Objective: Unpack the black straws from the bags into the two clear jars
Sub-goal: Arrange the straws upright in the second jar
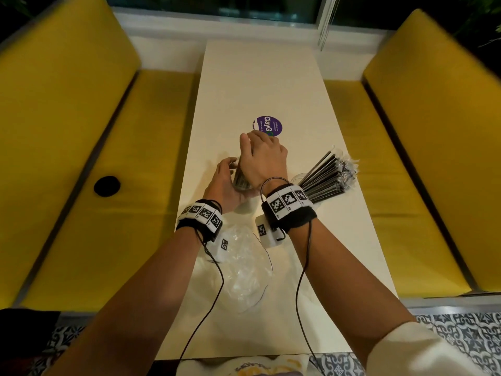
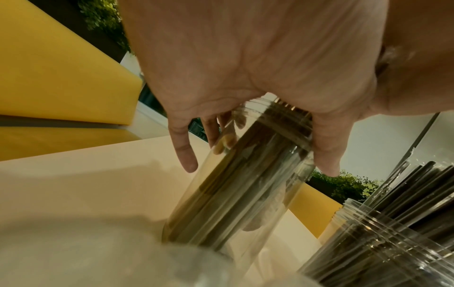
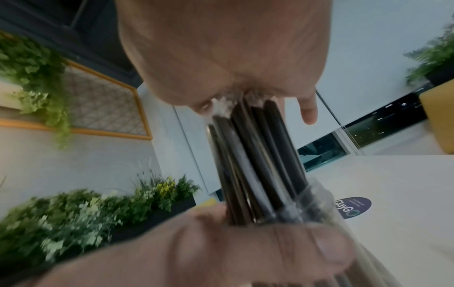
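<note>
Nearest, at 6 o'clock on the surface (image 1: 271,77), an emptied clear bag (image 1: 244,256) lies crumpled between the forearms; just beyond, at the centre, the left hand (image 1: 225,185) is curled round the wall of a tilted clear jar (image 2: 236,186), holding it steady; the right hand (image 1: 264,158) clamps a bundle of black straws (image 3: 255,159) from above, their lower ends already inside that jar's mouth; the step in hand looks like loading the jar, and the next move calls for releasing the bundle so it drops in, then standing the jar upright; at 3 o'clock the second jar (image 2: 383,242) already holds straws (image 1: 328,175), fanned out, glossy and individually film-wrapped.
</note>
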Action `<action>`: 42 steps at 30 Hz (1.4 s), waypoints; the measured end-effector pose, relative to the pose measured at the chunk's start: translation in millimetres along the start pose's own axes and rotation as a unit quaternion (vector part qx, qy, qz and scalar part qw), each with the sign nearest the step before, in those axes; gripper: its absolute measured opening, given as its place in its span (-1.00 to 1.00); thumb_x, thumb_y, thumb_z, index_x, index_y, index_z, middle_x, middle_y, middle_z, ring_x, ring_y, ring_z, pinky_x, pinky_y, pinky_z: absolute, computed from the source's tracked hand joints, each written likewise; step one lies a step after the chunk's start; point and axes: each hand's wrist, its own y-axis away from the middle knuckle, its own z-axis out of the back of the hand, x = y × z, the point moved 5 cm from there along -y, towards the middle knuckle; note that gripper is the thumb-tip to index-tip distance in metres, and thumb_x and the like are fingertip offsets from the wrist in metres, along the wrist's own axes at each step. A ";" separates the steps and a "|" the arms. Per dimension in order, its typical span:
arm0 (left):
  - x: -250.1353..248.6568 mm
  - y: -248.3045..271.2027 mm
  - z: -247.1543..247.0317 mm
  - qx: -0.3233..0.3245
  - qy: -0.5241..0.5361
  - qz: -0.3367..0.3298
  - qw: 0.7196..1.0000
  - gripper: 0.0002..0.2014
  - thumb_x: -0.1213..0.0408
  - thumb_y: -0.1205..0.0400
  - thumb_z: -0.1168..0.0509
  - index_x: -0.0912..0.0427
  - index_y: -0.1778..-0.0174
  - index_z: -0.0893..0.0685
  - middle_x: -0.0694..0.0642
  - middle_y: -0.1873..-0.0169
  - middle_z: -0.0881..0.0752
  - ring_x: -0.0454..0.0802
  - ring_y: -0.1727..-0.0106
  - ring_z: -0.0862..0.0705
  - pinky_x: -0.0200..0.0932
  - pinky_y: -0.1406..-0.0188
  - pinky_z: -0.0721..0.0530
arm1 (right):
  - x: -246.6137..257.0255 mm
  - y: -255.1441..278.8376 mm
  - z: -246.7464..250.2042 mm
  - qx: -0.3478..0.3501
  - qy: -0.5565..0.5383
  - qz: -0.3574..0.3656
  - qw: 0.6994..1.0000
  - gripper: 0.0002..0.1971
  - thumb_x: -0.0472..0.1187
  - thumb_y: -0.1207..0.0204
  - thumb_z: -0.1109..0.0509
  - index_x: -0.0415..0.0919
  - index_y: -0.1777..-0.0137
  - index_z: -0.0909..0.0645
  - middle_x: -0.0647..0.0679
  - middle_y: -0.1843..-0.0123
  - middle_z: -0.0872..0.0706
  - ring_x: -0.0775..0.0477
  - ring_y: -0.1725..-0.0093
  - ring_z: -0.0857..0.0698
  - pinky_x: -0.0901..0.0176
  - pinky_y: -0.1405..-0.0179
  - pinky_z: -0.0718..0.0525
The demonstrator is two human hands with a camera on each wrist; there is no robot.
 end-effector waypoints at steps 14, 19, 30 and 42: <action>0.8 -2.7 -0.7 0.015 -0.007 -0.015 1.000 0.17 -0.18 -0.07 -0.58 -0.11 -0.66 -0.29 -0.02 -0.55 -0.55 0.10 -0.47 -0.67 0.22 -0.45 -0.75 | -3.6 11.6 -12.8 -0.021 0.009 0.080 0.997 -0.70 -0.02 -0.76 -0.24 -0.21 -0.26 -0.62 -0.13 -0.26 -0.61 -0.25 -0.16 -0.53 -0.21 -0.02 -0.66; -6.7 2.2 2.7 0.012 -0.019 -0.010 1.000 0.09 0.08 -0.25 -0.67 -0.06 -0.70 -0.27 0.07 -0.59 -0.53 0.19 -0.52 -0.61 0.31 -0.49 -0.69 | -5.2 8.7 -6.6 -0.115 -0.061 0.069 0.989 -0.89 -0.31 -0.68 -0.32 -0.33 -0.10 -0.62 -0.22 -0.12 -0.64 -0.25 -0.07 -0.55 -0.18 -0.10 -0.64; 1.7 -2.5 1.2 0.021 -0.028 -0.003 0.999 0.17 -0.22 -0.06 -0.65 -0.20 -0.61 -0.26 -0.05 -0.60 -0.49 0.08 -0.49 -0.66 0.16 -0.43 -0.75 | -6.4 8.0 -9.7 0.003 0.050 0.078 0.996 -0.48 0.06 -0.73 -0.15 -0.13 -0.60 -0.53 -0.05 -0.77 -0.38 -0.26 -0.76 -0.24 -0.27 -0.74 -0.19; 9.8 -10.6 -0.3 0.019 -0.011 -0.004 1.000 0.17 -0.27 -0.06 -0.61 -0.21 -0.63 -0.27 -0.05 -0.53 -0.59 0.11 -0.43 -0.70 0.25 -0.41 -0.77 | -6.4 19.5 -12.2 -0.007 0.069 0.124 0.990 -0.34 0.06 -0.75 0.15 -0.24 -0.63 -0.51 -0.14 -0.66 -0.56 -0.23 -0.71 -0.41 -0.19 -0.59 -0.49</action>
